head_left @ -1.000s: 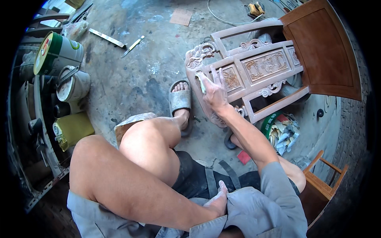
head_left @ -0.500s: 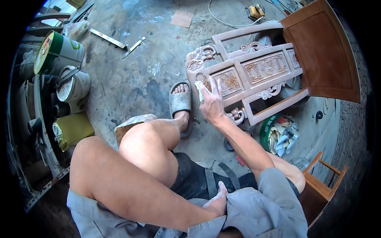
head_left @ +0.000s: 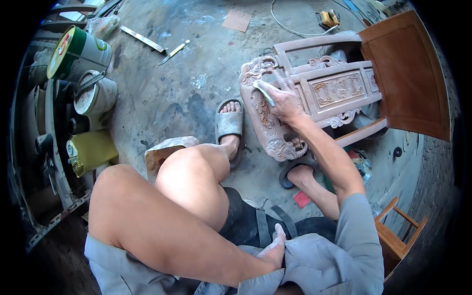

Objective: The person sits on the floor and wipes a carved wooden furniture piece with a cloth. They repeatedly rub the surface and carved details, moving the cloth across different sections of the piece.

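Note:
In my right hand (head_left: 286, 102) is a folded, pale piece of sandpaper (head_left: 266, 92), pinched with some fingers stretched out. The hand lies over the top end of a carved wooden chair back (head_left: 339, 89), next to its carved panel (head_left: 264, 112). Pale dust covers the carving, with brown showing in the recesses. The chair lies tipped over, its smooth brown seat (head_left: 405, 73) standing up at the right. My left hand (head_left: 273, 248) rests in my lap with the thumb up; its other fingers are hidden. My left forearm crosses the lower picture.
Left of me stand a green-and-white bucket (head_left: 86, 56), a pail (head_left: 97, 96) and a yellow can (head_left: 93, 151). A knife (head_left: 174, 52) and a flat strip (head_left: 142, 39) lie on the floor. A yellow power tool (head_left: 328, 19) lies beyond the chair. A small wooden stool (head_left: 400, 231) is at lower right.
My right hand has moved toward the chair's carved top end and slightly right, still with the sandpaper. The whole view has shifted a little; the left hand stays in my lap.

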Available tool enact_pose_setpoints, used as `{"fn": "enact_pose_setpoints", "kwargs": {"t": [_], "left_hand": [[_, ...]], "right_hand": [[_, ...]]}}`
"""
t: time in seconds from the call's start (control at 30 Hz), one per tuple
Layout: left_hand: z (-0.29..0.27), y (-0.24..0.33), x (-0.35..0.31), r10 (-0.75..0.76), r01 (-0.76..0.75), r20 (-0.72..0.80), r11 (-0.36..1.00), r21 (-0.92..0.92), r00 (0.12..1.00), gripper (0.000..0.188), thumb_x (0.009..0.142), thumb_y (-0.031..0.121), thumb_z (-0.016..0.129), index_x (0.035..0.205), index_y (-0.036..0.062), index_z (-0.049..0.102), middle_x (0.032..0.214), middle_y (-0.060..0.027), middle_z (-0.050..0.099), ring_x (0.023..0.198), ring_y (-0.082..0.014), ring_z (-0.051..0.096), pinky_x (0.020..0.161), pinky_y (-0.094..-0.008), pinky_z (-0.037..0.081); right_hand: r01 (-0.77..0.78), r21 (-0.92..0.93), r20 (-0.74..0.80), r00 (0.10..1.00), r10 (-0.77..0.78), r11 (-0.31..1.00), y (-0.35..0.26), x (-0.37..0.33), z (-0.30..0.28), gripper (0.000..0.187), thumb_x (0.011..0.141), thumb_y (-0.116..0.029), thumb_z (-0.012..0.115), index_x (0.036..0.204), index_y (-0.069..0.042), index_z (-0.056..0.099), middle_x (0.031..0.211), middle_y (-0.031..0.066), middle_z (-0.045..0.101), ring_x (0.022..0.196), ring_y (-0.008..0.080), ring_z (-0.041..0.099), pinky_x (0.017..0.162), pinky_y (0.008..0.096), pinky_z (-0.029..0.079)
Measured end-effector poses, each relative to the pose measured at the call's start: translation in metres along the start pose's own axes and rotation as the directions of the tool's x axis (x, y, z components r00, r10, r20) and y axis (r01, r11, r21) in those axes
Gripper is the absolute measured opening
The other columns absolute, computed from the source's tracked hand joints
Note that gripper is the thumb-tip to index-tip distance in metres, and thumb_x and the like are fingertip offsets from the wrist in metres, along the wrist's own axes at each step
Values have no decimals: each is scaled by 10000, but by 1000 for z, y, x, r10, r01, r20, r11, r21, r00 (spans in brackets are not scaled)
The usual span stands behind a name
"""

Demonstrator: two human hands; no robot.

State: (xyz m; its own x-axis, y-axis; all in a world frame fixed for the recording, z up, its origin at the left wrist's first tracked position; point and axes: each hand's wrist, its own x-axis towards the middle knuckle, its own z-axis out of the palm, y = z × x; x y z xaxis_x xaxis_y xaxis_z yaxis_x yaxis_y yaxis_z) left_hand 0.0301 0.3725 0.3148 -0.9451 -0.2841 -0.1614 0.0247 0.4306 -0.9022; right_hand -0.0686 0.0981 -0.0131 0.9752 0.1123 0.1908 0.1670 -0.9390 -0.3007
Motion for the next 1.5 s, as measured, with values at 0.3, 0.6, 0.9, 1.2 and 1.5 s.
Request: {"fn": "enact_pose_setpoints", "kwargs": {"t": [0.3, 0.6, 0.9, 1.2, 1.5], "left_hand": [[15, -1, -3, 53, -51, -79, 999, 17, 996, 644, 879, 454, 843, 1208, -7, 537, 1049, -91, 533, 895, -214, 553, 863, -402, 538], [10, 54, 38, 259, -266, 64, 921, 285, 964, 586, 904, 424, 817, 1190, -13, 552, 1044, -93, 547, 909, -219, 568, 866, -410, 544], [20, 19, 54, 408, -560, 389, 668, 490, 826, 455, 923, 269, 786, 1211, -22, 587, 1046, -64, 628, 914, -157, 607, 881, -341, 550], [-17, -1, 131, 18, 243, 979, -968, 68, -204, 518, 836, 171, 851, 1239, -43, 605, 1062, -74, 678, 956, -154, 650, 928, -327, 550], [5, 57, 178, -184, 652, 748, -388, -651, 637, 478, 881, 184, 760, 1277, -39, 613, 1052, -91, 699, 968, -200, 666, 931, -356, 546]], "right_hand": [[296, -171, 324, 918, -230, 940, 1, 58, 18, 809, 796, -46, 624, 1579, -202, 497, 1591, 27, 549, 1594, 315, 312, 1330, 573, 154], [541, -49, 482, 749, -455, 839, -13, 7, -33, 581, 874, -220, 679, 1450, -214, 602, 1608, -13, 531, 1592, 270, 329, 1352, 549, 86], [545, 136, 409, 730, -548, 827, -38, -100, -33, 520, 811, -242, 697, 1324, -158, 687, 1543, 24, 588, 1593, 296, 328, 1333, 614, 165], [450, 81, 351, 822, -448, 890, -34, -163, -47, 542, 834, -190, 650, 1375, -166, 669, 1562, 16, 575, 1576, 301, 365, 1323, 615, 180], [262, -24, 261, 933, -247, 965, -53, -215, -60, 445, 920, -189, 620, 1354, -125, 692, 1488, 58, 633, 1517, 272, 462, 1291, 537, 316]]}}
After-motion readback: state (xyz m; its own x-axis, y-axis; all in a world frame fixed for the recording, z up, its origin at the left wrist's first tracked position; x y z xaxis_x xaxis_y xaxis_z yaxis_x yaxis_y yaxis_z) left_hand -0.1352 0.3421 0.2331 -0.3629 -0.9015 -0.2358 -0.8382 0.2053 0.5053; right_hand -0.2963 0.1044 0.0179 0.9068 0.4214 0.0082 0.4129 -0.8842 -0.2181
